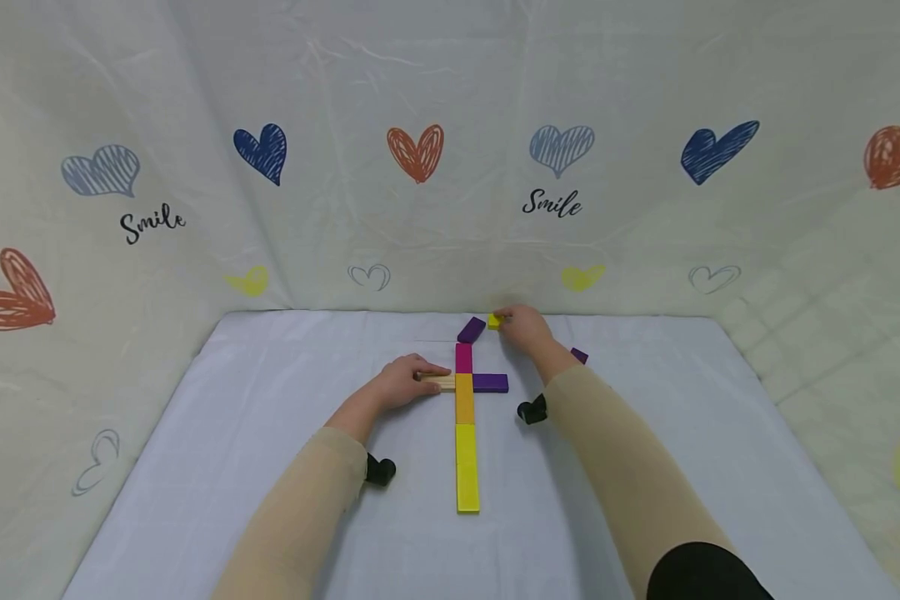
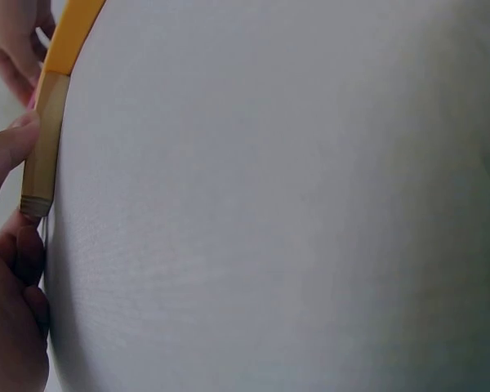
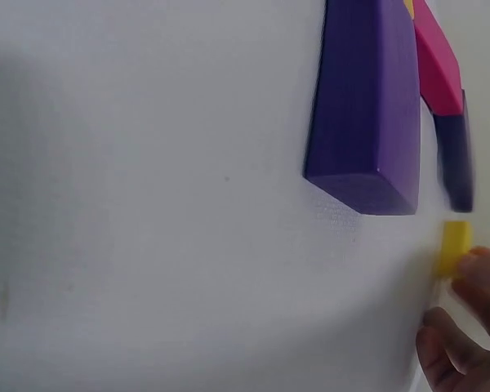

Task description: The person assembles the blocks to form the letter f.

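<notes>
On the white cloth, my left hand (image 1: 405,381) pinches a plain wooden block (image 1: 444,382) between thumb and fingers; its end meets the side of an orange block (image 1: 464,398). A purple block (image 1: 490,383) lies against the orange one's other side. Above the orange stands a magenta block (image 1: 463,358), and below it a long yellow strip (image 1: 467,468). Beyond the magenta, a slanted purple block (image 1: 471,330) touches its top end. My right hand (image 1: 527,329) pinches a small yellow block (image 3: 454,245) near the cloth's far edge, just right of the slanted purple block.
Another purple block (image 1: 579,356) lies beyond my right forearm, which partly hides it. A pale backdrop (image 1: 450,233) printed with hearts rises behind the far edge of the white table (image 1: 270,350). Black wrist devices (image 1: 532,410) sit under both forearms.
</notes>
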A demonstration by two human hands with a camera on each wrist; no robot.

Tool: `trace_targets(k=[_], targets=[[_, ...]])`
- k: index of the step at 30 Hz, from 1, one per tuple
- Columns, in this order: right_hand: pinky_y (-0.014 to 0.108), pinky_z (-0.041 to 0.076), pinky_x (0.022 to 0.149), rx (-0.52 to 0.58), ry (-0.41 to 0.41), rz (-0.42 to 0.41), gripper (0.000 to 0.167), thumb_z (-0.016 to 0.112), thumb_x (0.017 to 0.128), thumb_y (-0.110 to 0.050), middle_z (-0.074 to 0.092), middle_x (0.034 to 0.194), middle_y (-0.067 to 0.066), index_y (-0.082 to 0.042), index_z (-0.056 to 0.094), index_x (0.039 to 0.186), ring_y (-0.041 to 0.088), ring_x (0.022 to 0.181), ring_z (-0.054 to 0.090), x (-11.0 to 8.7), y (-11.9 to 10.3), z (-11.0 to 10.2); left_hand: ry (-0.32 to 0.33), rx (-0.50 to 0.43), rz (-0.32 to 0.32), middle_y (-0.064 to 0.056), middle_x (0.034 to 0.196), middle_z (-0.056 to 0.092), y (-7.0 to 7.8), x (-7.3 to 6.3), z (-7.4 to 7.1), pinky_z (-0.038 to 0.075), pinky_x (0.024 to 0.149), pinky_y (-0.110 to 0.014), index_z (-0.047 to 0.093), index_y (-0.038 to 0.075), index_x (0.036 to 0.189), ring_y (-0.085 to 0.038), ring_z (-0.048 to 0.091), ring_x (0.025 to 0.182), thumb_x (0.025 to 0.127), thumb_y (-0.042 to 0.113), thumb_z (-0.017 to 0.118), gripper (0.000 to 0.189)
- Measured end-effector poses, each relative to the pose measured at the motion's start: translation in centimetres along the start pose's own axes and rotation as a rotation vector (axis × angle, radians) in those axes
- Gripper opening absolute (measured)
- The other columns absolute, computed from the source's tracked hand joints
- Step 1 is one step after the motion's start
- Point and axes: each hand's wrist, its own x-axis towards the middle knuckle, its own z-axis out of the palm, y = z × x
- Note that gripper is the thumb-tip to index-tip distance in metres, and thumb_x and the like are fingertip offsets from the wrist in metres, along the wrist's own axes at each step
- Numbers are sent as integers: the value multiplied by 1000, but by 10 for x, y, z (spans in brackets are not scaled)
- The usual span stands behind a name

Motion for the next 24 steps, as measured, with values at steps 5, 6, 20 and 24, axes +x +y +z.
trace_targets(k=[5, 6, 20, 24], targets=[[49, 35, 110, -25, 5, 3, 38, 50, 101, -13, 54, 141, 14, -13, 60, 138, 35, 131, 46, 1, -1, 2, 3, 0, -6, 6, 114, 59, 0, 0, 1, 46, 90, -36, 69, 43, 123, -18, 51, 103, 93, 36, 70, 31], [50, 35, 110, -21, 4, 4, 38, 50, 101, -13, 54, 141, 14, -13, 60, 138, 35, 130, 46, 1, -1, 2, 3, 1, -6, 5, 114, 59, 0, 0, 1, 46, 90, -36, 69, 43, 123, -18, 51, 103, 93, 36, 70, 31], [50, 33, 111, -28, -15, -4, 38, 52, 101, -14, 53, 143, 14, -15, 60, 138, 36, 133, 44, -2, -5, -2, -6, 11, -15, 4, 120, 59, 0, 1, -1, 45, 95, -39, 68, 43, 124, -19, 51, 108, 93, 37, 69, 32], [50, 34, 111, -14, -22, -4, 38, 52, 101, -15, 52, 143, 13, -16, 60, 138, 35, 133, 44, -1, -4, -1, -6, 9, -19, 4, 118, 59, 0, 2, 0, 46, 94, -39, 69, 43, 124, -19, 51, 106, 93, 37, 70, 32]])
